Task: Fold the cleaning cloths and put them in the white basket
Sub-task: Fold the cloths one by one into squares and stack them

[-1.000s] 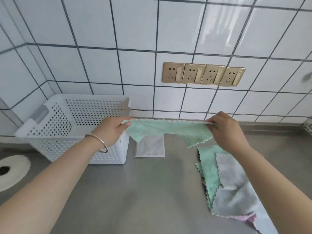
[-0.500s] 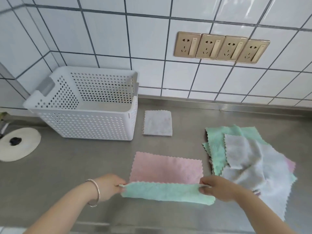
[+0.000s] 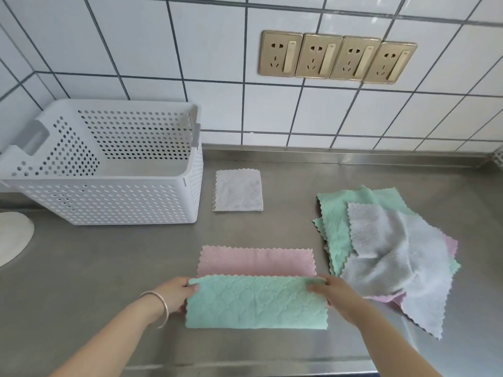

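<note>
A green cloth (image 3: pixel 255 303) lies folded in half on the steel counter, partly over a pink cloth (image 3: pixel 255 261) spread flat behind it. My left hand (image 3: pixel 178 293) pinches the green cloth's left end and my right hand (image 3: pixel 330 293) pinches its right end. A small folded grey cloth (image 3: pixel 238 190) lies beside the white perforated basket (image 3: pixel 109 200), which stands at the back left and looks empty inside. To the right sits a loose pile of green, grey and pink cloths (image 3: pixel 386 248).
The steel counter (image 3: pixel 109 281) runs to a tiled wall with several gold sockets (image 3: pixel 337 58). A white round object (image 3: pixel 12 238) lies at the left edge. The counter's front edge (image 3: pixel 245 370) is close to my arms.
The green cloth was held stretched in the air, then brought down onto the counter over the pink cloth. It now lies flat, folded in half, with both hands still on its ends.
</note>
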`<state>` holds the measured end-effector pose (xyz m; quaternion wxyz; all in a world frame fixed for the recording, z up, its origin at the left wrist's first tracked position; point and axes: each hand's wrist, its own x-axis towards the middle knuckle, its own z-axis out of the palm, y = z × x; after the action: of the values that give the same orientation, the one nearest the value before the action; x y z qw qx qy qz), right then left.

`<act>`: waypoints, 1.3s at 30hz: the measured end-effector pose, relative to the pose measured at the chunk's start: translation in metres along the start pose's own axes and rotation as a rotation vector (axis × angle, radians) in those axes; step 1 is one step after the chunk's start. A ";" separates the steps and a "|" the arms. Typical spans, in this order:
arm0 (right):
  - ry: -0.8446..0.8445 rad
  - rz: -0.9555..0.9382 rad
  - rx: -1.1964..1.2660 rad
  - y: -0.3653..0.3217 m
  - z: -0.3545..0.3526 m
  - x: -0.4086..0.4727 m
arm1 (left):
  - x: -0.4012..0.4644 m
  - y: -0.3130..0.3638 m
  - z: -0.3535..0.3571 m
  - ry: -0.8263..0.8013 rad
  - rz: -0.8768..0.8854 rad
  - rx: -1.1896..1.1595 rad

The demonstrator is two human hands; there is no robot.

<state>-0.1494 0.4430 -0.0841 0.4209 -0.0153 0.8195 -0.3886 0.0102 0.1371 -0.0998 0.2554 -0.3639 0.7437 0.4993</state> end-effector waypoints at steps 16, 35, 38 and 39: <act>0.430 -0.034 0.015 -0.007 0.018 0.057 | 0.067 0.018 0.012 0.465 0.095 0.505; 0.563 0.146 -0.213 -0.019 0.025 0.061 | 0.058 0.038 0.014 0.687 0.024 0.477; 0.578 0.045 -0.392 -0.012 0.030 0.045 | 0.052 0.028 0.024 0.850 0.200 0.323; 0.597 0.004 -0.438 -0.007 0.032 0.040 | 0.051 0.026 0.031 0.856 0.275 0.399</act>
<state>-0.1546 0.4036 -0.1175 0.1508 0.0104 0.9699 -0.1907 -0.0409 0.1576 -0.1349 -0.0768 -0.3790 0.9041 0.1820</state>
